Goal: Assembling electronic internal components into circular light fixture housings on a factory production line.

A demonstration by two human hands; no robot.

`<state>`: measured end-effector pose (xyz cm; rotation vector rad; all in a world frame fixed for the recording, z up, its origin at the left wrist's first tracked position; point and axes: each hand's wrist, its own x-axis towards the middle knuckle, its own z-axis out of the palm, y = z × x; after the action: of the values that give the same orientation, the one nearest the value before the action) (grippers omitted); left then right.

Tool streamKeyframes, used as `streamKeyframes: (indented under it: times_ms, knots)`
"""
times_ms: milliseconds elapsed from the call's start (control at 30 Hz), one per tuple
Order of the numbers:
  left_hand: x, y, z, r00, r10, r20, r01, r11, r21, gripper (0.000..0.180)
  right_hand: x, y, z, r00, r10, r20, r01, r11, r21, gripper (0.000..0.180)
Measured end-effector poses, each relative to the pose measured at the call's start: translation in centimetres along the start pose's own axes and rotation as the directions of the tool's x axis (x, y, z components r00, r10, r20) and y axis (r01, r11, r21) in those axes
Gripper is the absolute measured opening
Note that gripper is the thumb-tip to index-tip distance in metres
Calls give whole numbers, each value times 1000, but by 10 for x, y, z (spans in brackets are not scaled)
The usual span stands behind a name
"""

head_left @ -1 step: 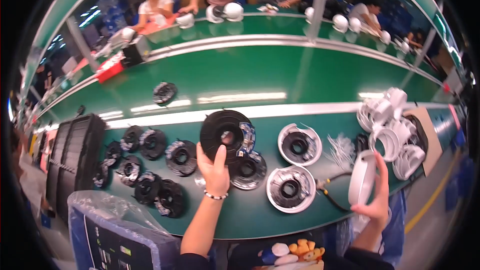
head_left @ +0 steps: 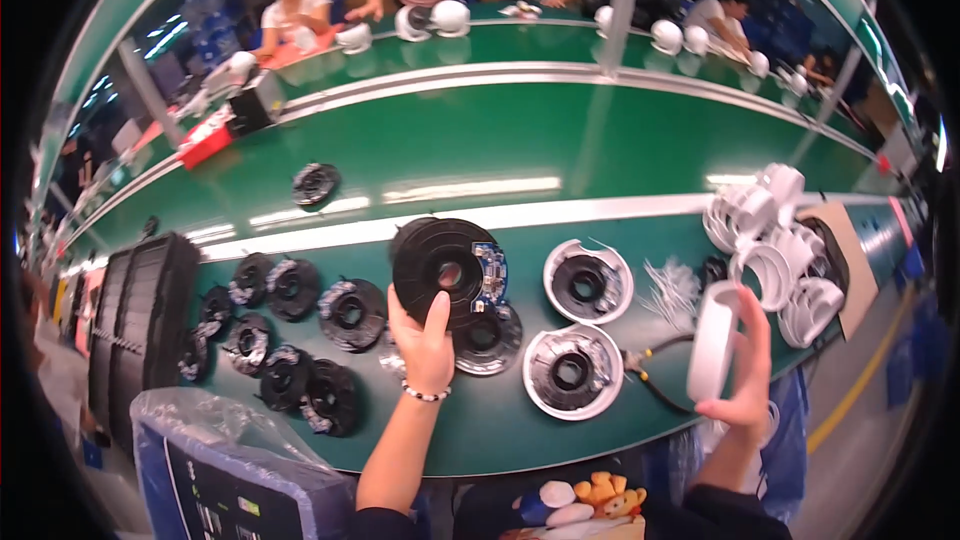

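Observation:
My left hand (head_left: 428, 345) grips a black round disc (head_left: 420, 275) with a hole at its centre, its thumb on the face. A blue circuit board (head_left: 488, 278) sits at the disc's right edge. My right hand (head_left: 745, 370) holds a white round plastic housing (head_left: 713, 340) on edge, with the thumb low and fingers behind it. Under the held disc, another black disc with a clear rim (head_left: 487, 340) lies on the table. Between my hands lie two white housings with black round parts inside, the far one (head_left: 588, 283) and the near one (head_left: 572, 372).
Several black discs (head_left: 352, 314) lie at left beside a black stacked tray (head_left: 135, 315). White ties (head_left: 670, 292), black-handled pliers (head_left: 640, 360) and a heap of white housings (head_left: 770, 230) are at right. One black part (head_left: 316, 184) lies on the green belt (head_left: 450, 140); people work beyond.
The whole scene has shifted slightly left and up in view. The disc in my left hand and the white housing in my right hand are tilted a little differently; both grips stay.

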<state>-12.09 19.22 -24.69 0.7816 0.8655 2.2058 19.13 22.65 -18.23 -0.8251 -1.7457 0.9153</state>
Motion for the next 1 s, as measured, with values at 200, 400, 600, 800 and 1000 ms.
streamKeyframes:
  times_ms: [200, 400, 600, 800, 1000]
  knots:
    - [-26, -29, 17, 988, -20, 150, -6, 984, 175, 65, 37, 1, 99, 979, -70, 190, -14, 912, 410, 104]
    - [-49, -42, 6, 931, -103, 350, -27, 937, 347, 77, 35, 18, 131, 992, 6, 127, -28, 984, 174, 104]
    - [-35, -2, 6, 575, -445, 687, 645, 763, -47, 78, 37, 21, 137, 986, -108, 124, 107, 994, 14, 104]
    - [-18, -1, 6, 635, -501, 589, 751, 581, -316, 81, 38, 1, 139, 944, -181, 277, 231, 959, -162, 100]
    - [-16, -4, 8, 665, -568, 485, 747, 519, -415, 55, 38, -1, 139, 942, -193, 274, 248, 952, -180, 100]
